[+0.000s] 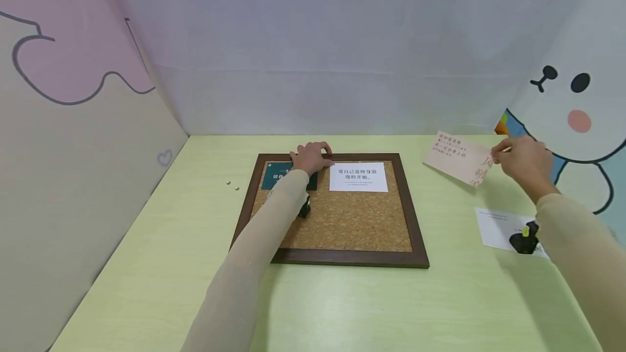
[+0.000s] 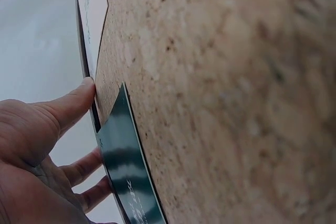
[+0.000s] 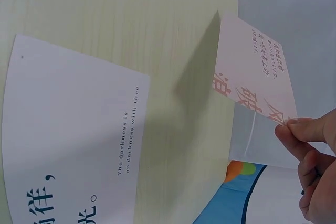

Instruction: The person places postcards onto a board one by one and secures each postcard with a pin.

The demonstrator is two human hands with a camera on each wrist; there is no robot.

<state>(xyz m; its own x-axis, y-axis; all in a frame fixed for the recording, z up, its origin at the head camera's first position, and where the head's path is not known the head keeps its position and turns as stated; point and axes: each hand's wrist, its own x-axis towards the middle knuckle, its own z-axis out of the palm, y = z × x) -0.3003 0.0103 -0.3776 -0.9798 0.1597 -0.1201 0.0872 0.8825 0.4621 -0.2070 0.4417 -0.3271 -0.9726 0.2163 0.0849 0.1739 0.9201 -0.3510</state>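
Note:
A cork board [image 1: 352,221] in a dark brown frame lies on the table. My left hand [image 1: 311,157] rests at its top edge, over a dark green card [image 1: 271,176] that it partly covers. In the left wrist view, the left thumb touches the frame by the corner of a white card [image 2: 92,19], and the other fingers lie along the frame's outer edge beside the green card. Off to the right of the board, my right hand [image 1: 527,161] pinches a pale pink printed card [image 1: 455,156] by one corner, raised above the table and tilted.
Another white card [image 1: 494,227] lies on the table below my right hand, partly hidden by the wrist. Two small round pieces [image 1: 237,188] lie left of the board. A white curtain [image 1: 342,58] hangs behind the table, with printed panels at both sides.

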